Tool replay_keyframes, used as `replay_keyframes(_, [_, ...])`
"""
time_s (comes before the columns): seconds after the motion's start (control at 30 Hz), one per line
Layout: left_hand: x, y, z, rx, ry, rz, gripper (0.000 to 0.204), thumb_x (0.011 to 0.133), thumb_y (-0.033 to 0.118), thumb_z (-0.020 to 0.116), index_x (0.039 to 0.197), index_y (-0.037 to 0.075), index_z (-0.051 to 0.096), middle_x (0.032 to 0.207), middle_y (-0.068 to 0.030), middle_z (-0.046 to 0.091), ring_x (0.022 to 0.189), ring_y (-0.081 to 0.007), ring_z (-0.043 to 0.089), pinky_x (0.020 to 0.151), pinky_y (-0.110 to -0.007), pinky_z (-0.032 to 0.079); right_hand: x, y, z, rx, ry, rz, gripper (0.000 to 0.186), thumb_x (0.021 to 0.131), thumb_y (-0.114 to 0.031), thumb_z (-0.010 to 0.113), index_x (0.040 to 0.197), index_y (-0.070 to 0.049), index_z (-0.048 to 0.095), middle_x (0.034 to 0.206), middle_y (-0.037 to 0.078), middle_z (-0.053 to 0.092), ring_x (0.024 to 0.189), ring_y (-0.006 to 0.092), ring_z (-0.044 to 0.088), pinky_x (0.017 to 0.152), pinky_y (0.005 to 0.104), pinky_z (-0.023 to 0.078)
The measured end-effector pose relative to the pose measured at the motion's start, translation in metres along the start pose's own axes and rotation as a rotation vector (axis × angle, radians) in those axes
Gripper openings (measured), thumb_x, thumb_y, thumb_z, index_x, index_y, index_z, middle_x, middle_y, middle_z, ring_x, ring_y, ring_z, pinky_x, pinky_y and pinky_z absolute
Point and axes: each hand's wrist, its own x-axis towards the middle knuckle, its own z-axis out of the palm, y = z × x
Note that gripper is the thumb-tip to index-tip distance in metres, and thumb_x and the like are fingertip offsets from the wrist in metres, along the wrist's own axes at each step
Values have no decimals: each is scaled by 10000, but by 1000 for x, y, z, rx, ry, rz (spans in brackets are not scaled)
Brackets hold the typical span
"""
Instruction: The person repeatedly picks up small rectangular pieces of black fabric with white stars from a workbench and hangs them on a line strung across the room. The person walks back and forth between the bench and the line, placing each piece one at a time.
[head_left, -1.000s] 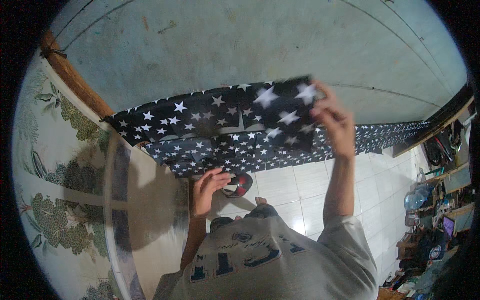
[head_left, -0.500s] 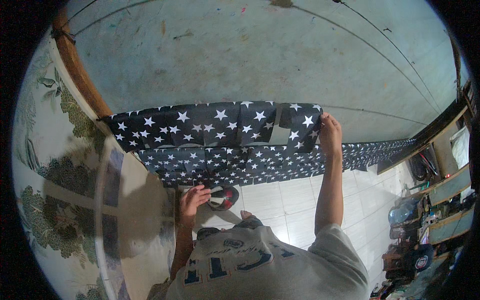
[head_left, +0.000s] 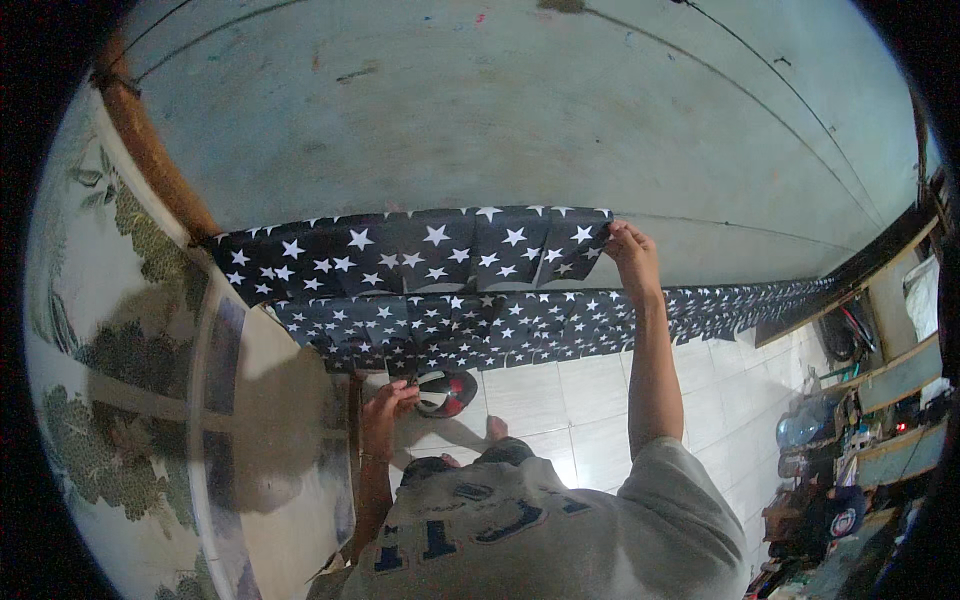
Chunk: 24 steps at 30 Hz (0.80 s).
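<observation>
Across the middle, a row of black cloth pieces printed with white stars [head_left: 410, 245] hangs over a thin line near the wall. At the right end of this row, my right hand [head_left: 633, 255] pinches the top corner of the last star-printed piece [head_left: 575, 245], which hangs against its neighbour. Below runs a longer strip of the same star-printed cloth [head_left: 560, 315], stretching away to the right. My left hand [head_left: 388, 405] is low on the left with its fingers curled together. Whether anything small is between those fingers cannot be made out.
A wooden post [head_left: 160, 160] and a leaf-patterned panel [head_left: 120, 300] border the left. On the tiled floor [head_left: 600, 400] sits a rounded red-and-black object [head_left: 452, 395] near my left hand. Shelves with mixed household items [head_left: 840, 440] line the right. Thin lines [head_left: 770, 65] cross the wall.
My right hand has moved left with the last cloth piece, closing the gap to the row. My left hand's fingers have drawn together.
</observation>
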Motion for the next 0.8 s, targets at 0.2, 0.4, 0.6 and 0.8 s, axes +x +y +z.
replay_keyframes(0.2, [23,-59,5,161,11,-110,311,829,237,541,998,-20,592,905,-126,639,821,-169,625,702,-267,473,-39,29,-55,-70,111,-38,258,900,-170,505,1042,36,564,1005,107,611,922,172,592,826,290,463])
replay_keyframes(0.4, [39,-139,78,294,-341,-238,319,853,266,535,1026,3,587,879,-115,645,823,-195,625,726,-288,471,-172,128,-154,-369,251,249,192,857,-135,480,896,-7,618,850,89,633,764,156,605,682,294,491])
replay_keyframes(0.6, [30,-177,298,543,-806,-396,206,882,156,540,887,-44,590,653,-93,590,640,-147,592,646,-263,484,-325,185,-257,-430,406,432,206,788,-154,536,811,25,634,714,118,639,587,173,625,584,309,497])
replay_keyframes(0.8, [-77,-189,593,502,-1355,-169,335,901,205,512,684,-39,588,651,-104,595,591,-142,537,616,-258,447,-435,99,-425,-478,883,473,227,790,-204,538,800,2,633,685,105,639,585,164,624,596,304,496])
